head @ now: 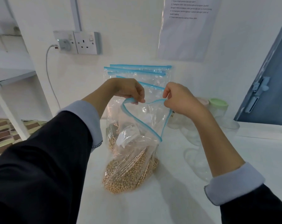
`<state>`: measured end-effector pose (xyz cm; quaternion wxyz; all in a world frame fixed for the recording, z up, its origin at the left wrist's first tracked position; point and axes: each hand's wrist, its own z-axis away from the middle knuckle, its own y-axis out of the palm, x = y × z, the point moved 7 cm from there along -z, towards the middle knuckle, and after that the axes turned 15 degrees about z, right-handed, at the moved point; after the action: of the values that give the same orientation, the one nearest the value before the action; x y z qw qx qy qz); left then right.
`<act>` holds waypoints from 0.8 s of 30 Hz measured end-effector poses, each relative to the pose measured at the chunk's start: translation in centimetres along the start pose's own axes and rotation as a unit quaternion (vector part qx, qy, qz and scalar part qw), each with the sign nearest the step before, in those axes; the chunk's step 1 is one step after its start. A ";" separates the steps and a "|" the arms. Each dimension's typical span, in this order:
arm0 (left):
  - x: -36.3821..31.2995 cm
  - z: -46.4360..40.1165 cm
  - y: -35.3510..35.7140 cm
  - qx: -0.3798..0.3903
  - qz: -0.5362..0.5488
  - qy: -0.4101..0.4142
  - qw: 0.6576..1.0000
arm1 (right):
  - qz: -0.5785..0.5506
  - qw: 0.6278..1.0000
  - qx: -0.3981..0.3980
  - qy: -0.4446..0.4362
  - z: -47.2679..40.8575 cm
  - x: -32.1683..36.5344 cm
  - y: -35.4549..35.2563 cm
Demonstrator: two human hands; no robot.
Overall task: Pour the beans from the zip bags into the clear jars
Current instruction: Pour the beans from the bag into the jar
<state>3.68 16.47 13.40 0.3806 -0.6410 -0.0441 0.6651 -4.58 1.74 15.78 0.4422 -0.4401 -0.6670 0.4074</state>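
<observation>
A person's two hands meet at the centre of the frame over a white tabletop (177,199); both arms wear dark sleeves with pale cuffs. The left hand (129,89) pinches the left lip of a clear zip bag (137,139) at its blue zipper strip; the right hand (179,101) pinches the opposite lip, fingers curled; the mouth of the bag is pulled apart into a loop. The bag stands on the tabletop at lower centre, its bottom filled with pale round beans (129,178). Behind it, more zip bags (137,73) with blue strips lean against the white wall at upper centre. Clear jars (195,159) sit on the tabletop to the right of the bag, partly hidden by the right forearm; one further back carries a green lid (218,102). A wall socket (87,42) sits at upper left; a printed sheet (187,28) hangs at upper right.
</observation>
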 end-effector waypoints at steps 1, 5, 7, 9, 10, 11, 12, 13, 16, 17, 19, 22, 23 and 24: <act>0.1 0.2 -0.2 -0.015 -0.006 0.013 1.000 | 0.018 0.999 0.002 -0.029 0.4 1.0 -0.2; 0.8 0.7 -1.7 -0.116 -0.035 0.037 0.992 | 0.054 0.983 0.118 -0.130 3.3 4.8 0.2; 1.3 0.7 -2.6 -0.165 -0.010 0.044 0.985 | 0.099 0.958 0.229 -0.143 4.9 5.5 1.5; 2.0 1.1 -3.4 -0.201 0.007 0.042 0.979 | 0.150 0.939 0.272 -0.147 5.4 5.0 2.4; 2.5 1.4 -3.7 -0.213 0.015 0.036 0.976 | 0.168 0.937 0.268 -0.147 5.1 4.5 2.6; 2.9 1.7 -3.9 -0.221 0.027 0.030 0.974 | 0.185 0.936 0.261 -0.146 4.7 4.0 2.7; 3.3 2.1 -4.2 -0.229 0.041 0.025 0.972 | 0.193 0.937 0.254 -0.145 4.3 3.5 2.7; 3.6 2.6 -4.5 -0.237 0.053 0.020 0.970 | 0.192 0.938 0.249 -0.142 3.7 2.9 2.8; 4.7 4.2 -5.2 -0.252 0.076 0.003 0.965 | 0.110 0.953 0.250 -0.130 2.7 1.3 3.2; 5.0 4.8 -5.4 -0.258 0.093 0.003 0.961 | 0.040 0.956 0.266 -0.116 2.7 0.9 3.4; 5.2 6.1 -5.7 -0.278 0.147 0.015 0.949 | -0.114 0.947 0.286 -0.095 2.9 0.6 3.4; 4.7 8.4 -6.3 -0.303 0.218 0.038 0.927 | -0.269 0.933 0.221 -0.090 2.8 -0.2 0.9; 4.3 9.2 -6.5 -0.309 0.228 0.043 0.922 | -0.293 0.933 0.187 -0.094 2.6 -0.5 -0.3; 3.8 10.0 -6.6 -0.314 0.232 0.050 0.919 | -0.307 0.934 0.154 -0.101 2.3 -0.7 -1.5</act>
<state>-1.76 27.61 15.62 -0.0036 -0.7522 -0.0813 0.6539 -7.00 0.33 16.40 0.5380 -0.0970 -0.7399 0.3921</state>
